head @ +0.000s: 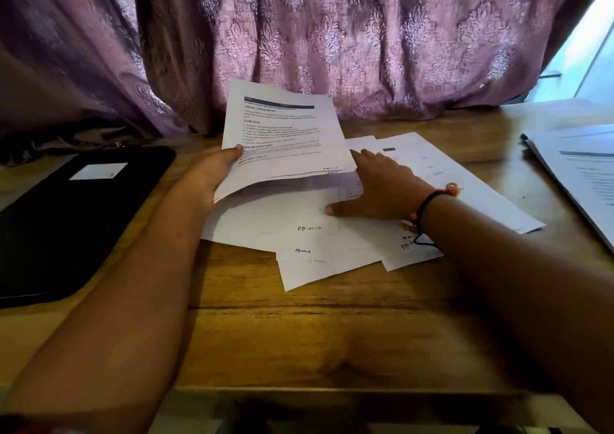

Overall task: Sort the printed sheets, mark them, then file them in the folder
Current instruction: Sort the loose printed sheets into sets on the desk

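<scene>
At the far left of the surface [332,334] the black folder [66,221] lies closed and flat, and I see no paper in it, so I judge filing not yet begun. Just right of it the left hand [212,174] pinches the held sheets [282,134], thumb on the printed face and fingers behind, tilting them up off the pile. Below them the loose sheets [299,234] lie fanned and overlapping in the middle. Several carry handwritten page notes at the bottom edge, so marking looks partly done, though the writing is too blurred for me to read. The right hand [375,191] rests flat on that pile with its fingers spread. At the far right a separate stack [581,174] lies well apart from the pile. Sorting seems to me the step in hand.
</scene>
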